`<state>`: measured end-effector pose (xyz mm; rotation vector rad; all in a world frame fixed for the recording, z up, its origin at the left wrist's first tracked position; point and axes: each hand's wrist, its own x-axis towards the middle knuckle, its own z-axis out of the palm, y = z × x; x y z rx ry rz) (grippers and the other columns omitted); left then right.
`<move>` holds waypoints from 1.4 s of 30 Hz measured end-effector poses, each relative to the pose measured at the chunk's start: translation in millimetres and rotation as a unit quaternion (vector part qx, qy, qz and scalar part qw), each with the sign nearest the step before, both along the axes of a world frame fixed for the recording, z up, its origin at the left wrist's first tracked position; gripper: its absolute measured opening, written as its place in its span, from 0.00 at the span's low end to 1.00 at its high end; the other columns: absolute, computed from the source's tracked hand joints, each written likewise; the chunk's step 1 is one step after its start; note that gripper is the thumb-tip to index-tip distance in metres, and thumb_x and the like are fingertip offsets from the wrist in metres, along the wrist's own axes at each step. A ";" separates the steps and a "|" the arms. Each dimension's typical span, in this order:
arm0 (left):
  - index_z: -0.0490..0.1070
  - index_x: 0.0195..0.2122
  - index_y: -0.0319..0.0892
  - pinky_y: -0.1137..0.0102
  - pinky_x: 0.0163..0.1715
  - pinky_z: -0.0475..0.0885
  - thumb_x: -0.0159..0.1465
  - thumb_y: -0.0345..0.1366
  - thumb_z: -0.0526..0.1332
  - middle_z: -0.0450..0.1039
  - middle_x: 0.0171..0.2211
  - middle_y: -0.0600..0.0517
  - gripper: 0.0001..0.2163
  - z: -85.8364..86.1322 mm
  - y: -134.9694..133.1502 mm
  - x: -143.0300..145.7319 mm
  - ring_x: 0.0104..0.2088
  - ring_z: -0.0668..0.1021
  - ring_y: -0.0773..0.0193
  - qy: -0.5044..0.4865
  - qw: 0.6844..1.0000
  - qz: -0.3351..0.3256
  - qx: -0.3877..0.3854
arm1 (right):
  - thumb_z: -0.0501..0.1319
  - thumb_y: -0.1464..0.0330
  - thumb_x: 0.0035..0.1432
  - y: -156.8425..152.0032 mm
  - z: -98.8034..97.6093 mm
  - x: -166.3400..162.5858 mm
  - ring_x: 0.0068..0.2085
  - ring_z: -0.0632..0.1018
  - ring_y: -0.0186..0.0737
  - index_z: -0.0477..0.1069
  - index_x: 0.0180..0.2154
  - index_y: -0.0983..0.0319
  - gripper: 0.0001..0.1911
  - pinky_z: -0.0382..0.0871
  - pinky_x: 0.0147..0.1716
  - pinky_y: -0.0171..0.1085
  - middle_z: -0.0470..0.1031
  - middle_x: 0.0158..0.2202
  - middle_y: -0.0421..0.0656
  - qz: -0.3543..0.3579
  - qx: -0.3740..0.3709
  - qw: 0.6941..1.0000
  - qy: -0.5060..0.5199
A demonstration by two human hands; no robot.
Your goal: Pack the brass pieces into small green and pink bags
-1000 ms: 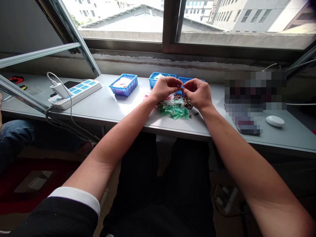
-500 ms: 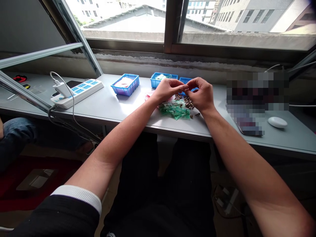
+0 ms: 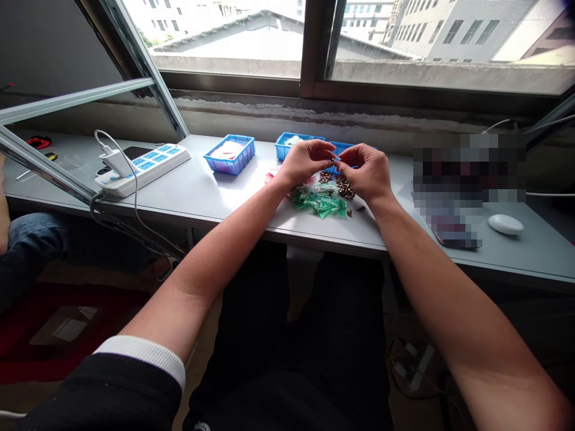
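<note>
My left hand (image 3: 306, 164) and my right hand (image 3: 366, 172) meet above the table, thumbs and fingertips pinched close together. Between the fingertips shows a tiny brownish, shiny piece (image 3: 333, 160), too small to name. Under my right hand lies a heap of small brown-gold shiny pieces (image 3: 345, 187), with a few loose ones near it. Just below my hands is a crumpled clear and green plastic bag (image 3: 324, 205). Behind them stand two blue plastic baskets; the right basket (image 3: 344, 147) is partly covered by my fingers, while the left basket (image 3: 287, 147) holds pale items.
Another blue basket (image 3: 230, 154) with white and pink contents stands further left. Beyond it are a white power strip (image 3: 148, 170) with a plugged-in cable and a metal frame (image 3: 153, 78). A white mouse (image 3: 505, 224) lies at right, beside a blurred-out area. Another person's knee (image 3: 36, 236) shows at far left.
My fingertips have parted slightly, and the tiny piece between them now shows. The hands otherwise stay in place; the view has shifted a little.
</note>
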<state>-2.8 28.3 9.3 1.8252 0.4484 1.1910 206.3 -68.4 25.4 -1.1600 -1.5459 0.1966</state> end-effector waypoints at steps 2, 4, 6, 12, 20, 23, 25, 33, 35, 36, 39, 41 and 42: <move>0.89 0.70 0.38 0.54 0.68 0.92 0.66 0.27 0.83 0.97 0.58 0.40 0.29 -1.2 1.9 0.9 0.59 0.97 0.49 -0.001 1.000 -0.003 -0.022 | 0.75 0.79 0.63 2.2 -2.2 1.2 0.41 0.93 0.48 0.86 0.43 0.53 0.14 0.91 0.47 0.50 0.93 0.39 0.40 0.008 -0.005 1.000 0.009; 0.84 0.76 0.40 0.55 0.66 0.93 0.66 0.28 0.83 0.96 0.62 0.40 0.36 -1.5 3.5 1.2 0.58 0.97 0.50 0.000 0.999 0.004 -0.039 | 0.73 0.80 0.64 3.0 -3.3 1.8 0.40 0.92 0.47 0.89 0.46 0.53 0.16 0.91 0.47 0.50 0.92 0.39 0.40 0.016 -0.002 1.000 0.000; 0.81 0.79 0.40 0.56 0.64 0.93 0.65 0.30 0.85 0.94 0.65 0.39 0.40 0.0 3.4 0.6 0.57 0.96 0.51 -0.003 0.999 0.013 -0.044 | 0.72 0.80 0.65 1.9 -2.8 1.4 0.41 0.92 0.47 0.91 0.48 0.54 0.18 0.91 0.49 0.51 0.93 0.41 0.42 0.021 0.010 1.000 -0.021; 0.94 0.57 0.39 0.62 0.53 0.89 0.72 0.54 0.88 0.96 0.52 0.41 0.25 11.9 -10.9 -2.9 0.49 0.94 0.56 0.038 0.999 0.018 -0.029 | 0.76 0.78 0.65 -7.5 4.8 -3.6 0.43 0.93 0.49 0.87 0.41 0.54 0.12 0.89 0.44 0.48 0.94 0.41 0.43 -0.012 0.037 0.999 -0.030; 0.97 0.52 0.40 0.64 0.50 0.86 0.72 0.33 0.82 0.96 0.45 0.46 0.09 10.4 -11.7 -3.1 0.42 0.91 0.60 0.046 0.998 0.027 -0.029 | 0.72 0.79 0.65 -9.5 6.3 -5.0 0.44 0.94 0.52 0.89 0.42 0.54 0.14 0.93 0.52 0.53 0.95 0.44 0.44 -0.001 0.024 0.999 -0.045; 0.97 0.50 0.41 0.63 0.54 0.87 0.67 0.24 0.78 0.97 0.47 0.47 0.12 11.4 -11.7 -2.5 0.46 0.93 0.59 0.053 0.997 0.058 0.002 | 0.74 0.75 0.69 -11.2 7.8 -5.9 0.42 0.93 0.51 0.86 0.39 0.53 0.09 0.92 0.50 0.54 0.94 0.41 0.44 -0.012 0.025 0.999 -0.026; 0.97 0.49 0.41 0.63 0.58 0.88 0.65 0.22 0.76 0.97 0.48 0.47 0.15 13.0 -13.7 -2.0 0.49 0.94 0.57 0.063 0.995 0.069 0.017 | 0.76 0.74 0.68 -11.0 7.9 -5.3 0.41 0.92 0.51 0.85 0.37 0.53 0.09 0.90 0.48 0.54 0.93 0.39 0.44 -0.012 0.024 1.000 -0.015; 0.97 0.49 0.42 0.58 0.59 0.90 0.65 0.27 0.77 0.98 0.49 0.45 0.13 14.7 -18.1 -1.4 0.51 0.95 0.54 0.063 0.995 0.080 0.015 | 0.77 0.72 0.63 -3.2 1.9 -1.4 0.40 0.90 0.48 0.84 0.38 0.53 0.07 0.89 0.47 0.53 0.93 0.39 0.42 0.015 -0.026 1.000 -0.008; 0.97 0.50 0.42 0.57 0.59 0.91 0.65 0.28 0.77 0.98 0.49 0.45 0.14 15.7 -18.6 -1.5 0.51 0.96 0.53 0.056 0.995 0.080 0.015 | 0.76 0.71 0.63 -3.2 2.0 -2.2 0.41 0.91 0.49 0.84 0.38 0.52 0.06 0.90 0.48 0.54 0.93 0.40 0.43 0.016 -0.021 1.000 -0.004; 0.97 0.49 0.42 0.57 0.60 0.91 0.65 0.29 0.76 0.98 0.49 0.45 0.14 16.2 -19.1 -1.4 0.51 0.96 0.52 0.054 0.995 0.083 0.017 | 0.75 0.71 0.64 -3.3 2.2 -2.5 0.41 0.91 0.50 0.85 0.38 0.52 0.06 0.91 0.49 0.55 0.93 0.40 0.43 0.014 -0.019 1.000 -0.003; 0.97 0.48 0.42 0.55 0.61 0.92 0.64 0.30 0.77 0.98 0.49 0.44 0.13 17.7 -20.8 -1.2 0.52 0.96 0.51 0.054 0.994 0.093 0.022 | 0.74 0.69 0.63 -2.5 1.6 -2.1 0.42 0.92 0.51 0.85 0.38 0.51 0.05 0.93 0.51 0.57 0.94 0.40 0.43 0.015 -0.025 1.000 -0.003; 0.97 0.47 0.42 0.55 0.61 0.92 0.64 0.31 0.78 0.97 0.49 0.43 0.11 18.0 -21.8 -0.8 0.53 0.96 0.51 0.056 0.994 0.093 0.024 | 0.74 0.68 0.62 -0.8 0.1 -0.7 0.43 0.92 0.52 0.85 0.39 0.51 0.05 0.94 0.52 0.57 0.94 0.41 0.43 0.015 -0.026 1.000 -0.003; 0.96 0.47 0.41 0.55 0.62 0.92 0.64 0.31 0.79 0.97 0.49 0.43 0.11 18.1 -22.2 -0.5 0.53 0.95 0.50 0.056 0.994 0.089 0.023 | 0.74 0.67 0.61 0.1 -0.8 0.1 0.44 0.92 0.52 0.84 0.39 0.50 0.05 0.94 0.52 0.57 0.95 0.42 0.43 0.014 -0.025 1.000 -0.001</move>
